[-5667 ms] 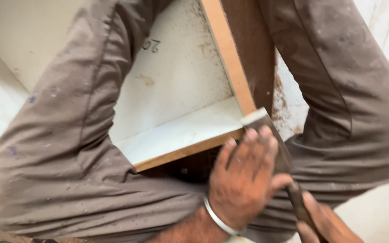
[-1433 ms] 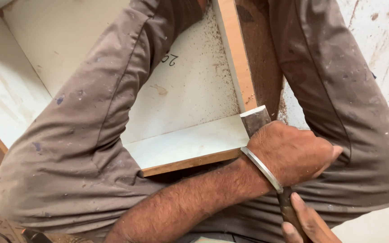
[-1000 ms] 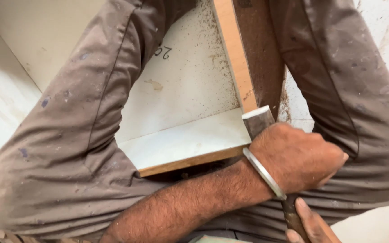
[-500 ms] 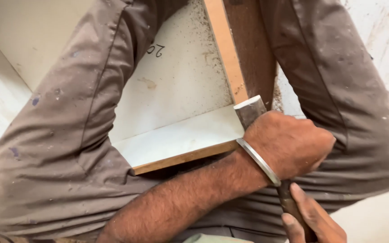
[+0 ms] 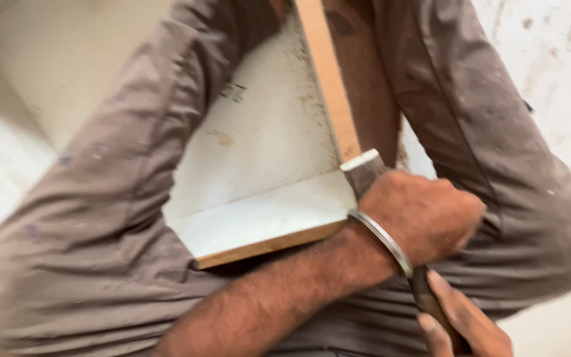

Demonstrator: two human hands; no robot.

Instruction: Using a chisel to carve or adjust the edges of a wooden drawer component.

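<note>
— Chisel [image 5: 371, 173]: where does it sit?
— Right of centre in the frame, its flat metal end against the corner where the 2 white boards [image 5: 266, 165] meet, by the bare wooden edge [image 5: 328, 79].
— Which hand has it?
— The left hand [image 5: 424, 215], with a metal bangle [image 5: 381, 239] at the wrist, lies over the blade, fingers curled tight. The right hand [image 5: 464, 324], at the lower right edge, has its fingers wrapped on the dark handle [image 5: 424, 297].
— Around them?
— Grey trouser legs [image 5: 100, 218] straddle the boards.
</note>
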